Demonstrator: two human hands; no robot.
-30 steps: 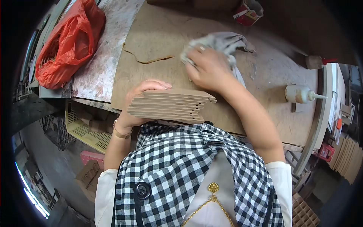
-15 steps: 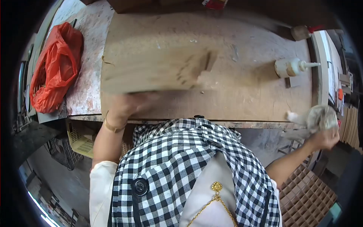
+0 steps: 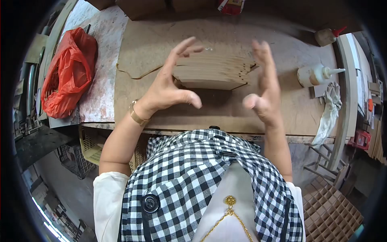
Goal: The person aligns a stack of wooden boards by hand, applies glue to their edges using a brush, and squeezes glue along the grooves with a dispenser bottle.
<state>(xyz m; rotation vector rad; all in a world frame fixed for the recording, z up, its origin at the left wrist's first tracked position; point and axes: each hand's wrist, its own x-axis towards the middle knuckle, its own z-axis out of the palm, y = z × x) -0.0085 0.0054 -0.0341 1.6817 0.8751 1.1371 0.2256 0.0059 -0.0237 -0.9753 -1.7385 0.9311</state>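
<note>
A stack of thin brown boards point(image 3: 211, 72) with small notches at its right end lies on the wooden board that covers the table point(image 3: 161, 34). At the stack's left end is my left hand point(image 3: 169, 82), fingers spread and thumb apart, holding nothing. My right hand point(image 3: 266, 84) is raised beside the right end, also open and empty, its fingers slightly blurred. A greyish-white cloth point(image 3: 330, 113) hangs over the table's front right edge. Left of the stack, a thin brown strip point(image 3: 137, 76) lies curved on the board.
A red plastic bag point(image 3: 70, 72) sits at the left. On the right are a white glue bottle point(image 3: 312, 76) and a smaller red-tipped bottle point(image 3: 325, 37). A red packet point(image 3: 231, 6) stands at the back. Below right is a cardboard grid point(image 3: 332, 205).
The board stack has gone from my left hand onto the table. The cloth has left my right hand and hangs at the right edge. My right hand has come back beside the stack.
</note>
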